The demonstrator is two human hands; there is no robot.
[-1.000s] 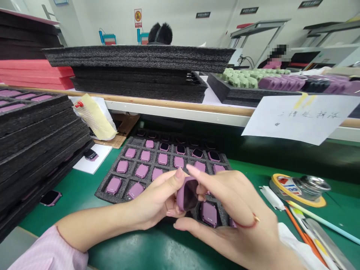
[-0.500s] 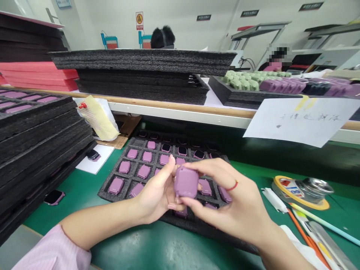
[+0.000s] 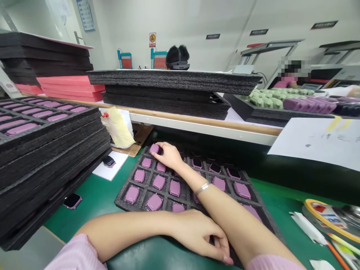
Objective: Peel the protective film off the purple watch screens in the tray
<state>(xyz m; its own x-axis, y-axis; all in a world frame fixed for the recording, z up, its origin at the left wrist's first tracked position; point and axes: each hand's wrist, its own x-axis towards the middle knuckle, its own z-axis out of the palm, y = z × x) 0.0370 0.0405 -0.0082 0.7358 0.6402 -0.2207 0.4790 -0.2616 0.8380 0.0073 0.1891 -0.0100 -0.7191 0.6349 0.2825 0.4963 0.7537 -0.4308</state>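
Observation:
My right hand (image 3: 170, 155) reaches across to the far left corner of the foam tray, its fingertips resting on a purple smartwatch (image 3: 154, 148) in a cell. The dark grey foam tray (image 3: 123, 201) holds rows of purple watches, back up nearer me and dark screen up at the far right. My left hand (image 3: 199, 232) lies at the tray's near edge, under my right forearm, with its fingers loosely curled and nothing visible in them. A silver bracelet circles my right wrist.
Stacks of dark foam trays (image 3: 47, 161) rise on the left. A loose watch (image 3: 72, 201) lies on the green mat (image 3: 90, 221), and another sits on a white card (image 3: 108, 161). A tape roll (image 3: 329, 215) and pens lie at right, below a shelf with more foam stacks (image 3: 168, 97).
Both hands held a purple watch up over the tray earlier. Now my right hand has it down at the far left corner, my left hand has let go, and my arms cross.

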